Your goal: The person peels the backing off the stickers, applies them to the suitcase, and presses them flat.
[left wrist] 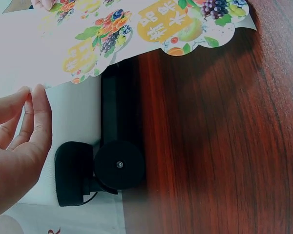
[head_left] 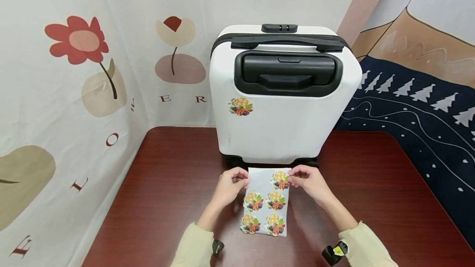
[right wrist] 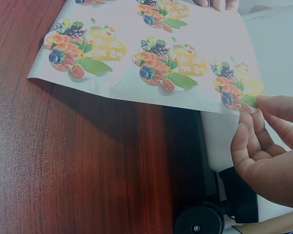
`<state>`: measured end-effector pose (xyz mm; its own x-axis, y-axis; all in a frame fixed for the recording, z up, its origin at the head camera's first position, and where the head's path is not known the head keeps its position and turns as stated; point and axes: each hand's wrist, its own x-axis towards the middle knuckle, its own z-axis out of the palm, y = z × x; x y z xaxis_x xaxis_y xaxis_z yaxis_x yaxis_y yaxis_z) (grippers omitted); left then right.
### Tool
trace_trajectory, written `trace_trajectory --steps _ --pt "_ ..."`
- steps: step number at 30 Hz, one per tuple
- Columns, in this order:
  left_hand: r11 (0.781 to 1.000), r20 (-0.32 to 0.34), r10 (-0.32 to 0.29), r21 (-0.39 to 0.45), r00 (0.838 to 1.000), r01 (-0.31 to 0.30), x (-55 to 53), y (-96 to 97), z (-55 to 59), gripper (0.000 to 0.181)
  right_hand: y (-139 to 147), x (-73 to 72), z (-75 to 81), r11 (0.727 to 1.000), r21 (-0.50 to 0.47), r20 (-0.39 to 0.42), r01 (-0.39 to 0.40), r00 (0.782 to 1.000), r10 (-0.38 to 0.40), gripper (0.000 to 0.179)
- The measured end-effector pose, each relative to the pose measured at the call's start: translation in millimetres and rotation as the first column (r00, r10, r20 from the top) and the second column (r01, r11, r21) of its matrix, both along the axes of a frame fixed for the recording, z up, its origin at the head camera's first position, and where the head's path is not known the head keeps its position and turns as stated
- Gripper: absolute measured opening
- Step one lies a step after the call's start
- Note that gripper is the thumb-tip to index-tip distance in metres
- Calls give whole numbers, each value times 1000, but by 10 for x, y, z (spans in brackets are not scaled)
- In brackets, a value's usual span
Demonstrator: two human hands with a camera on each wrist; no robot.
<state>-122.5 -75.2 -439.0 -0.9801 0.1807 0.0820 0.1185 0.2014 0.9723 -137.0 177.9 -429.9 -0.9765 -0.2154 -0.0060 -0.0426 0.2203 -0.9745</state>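
A white sheet of fruit stickers (head_left: 258,181) is held up in front of the suitcase, its upper left spot bare. My left hand (head_left: 229,186) pinches its left edge near the top between thumb and fingers. On the opposite edge, my right hand (head_left: 311,182) pinches the sheet, the thumb beside the top right sticker (right wrist: 234,87). Several round-edged stickers with fruit and yellow lettering remain on the sheet. The white suitcase (head_left: 274,127) stands upright behind it, with one matching fruit sticker (head_left: 241,106) on the left of its front.
The suitcase's black wheel (left wrist: 119,165) rests on the dark red wooden table (head_left: 178,184). A black pull handle (head_left: 288,69) is recessed in its upper front. Printed cloths hang around: flowers and letters on the left cloth (head_left: 130,19), trees on the dark right one (head_left: 408,122).
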Motion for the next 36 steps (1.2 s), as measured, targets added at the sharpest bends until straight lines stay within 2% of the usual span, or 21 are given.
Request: trace_trajectory --steps 7,12,14,15,21,27,29,36 --pt "1000 -4 30 3 1000 -30 -13 2 15 4 1 1 0 1000 10 -4 2 1000 -2 12" --pt "999 -6 25 26 1000 -25 36 11 165 5 6 -5 0 1000 21 -14 0 1000 1 11" --pt "999 3 25 33 1000 -25 38 14 176 6 10 -12 -11 1000 21 -18 -5 1000 5 11" --pt "999 6 27 35 1000 -27 33 13 163 6 12 -15 -17 1000 23 -19 -7 1000 7 11" --pt "997 24 67 33 997 -68 -64 -14 -79 5 37 -28 -46 999 51 -17 -3 1000 4 9" --pt "995 56 92 18 994 -94 -89 -42 -144 5 46 -29 -53 999 45 -15 -14 1000 15 9" --pt "996 65 88 19 994 -89 -85 -47 -126 5 44 -27 -55 999 35 -22 -18 1000 19 9" --pt "996 61 82 13 995 -83 -2 -26 84 7 46 -12 -52 999 35 -21 -21 1000 22 8"
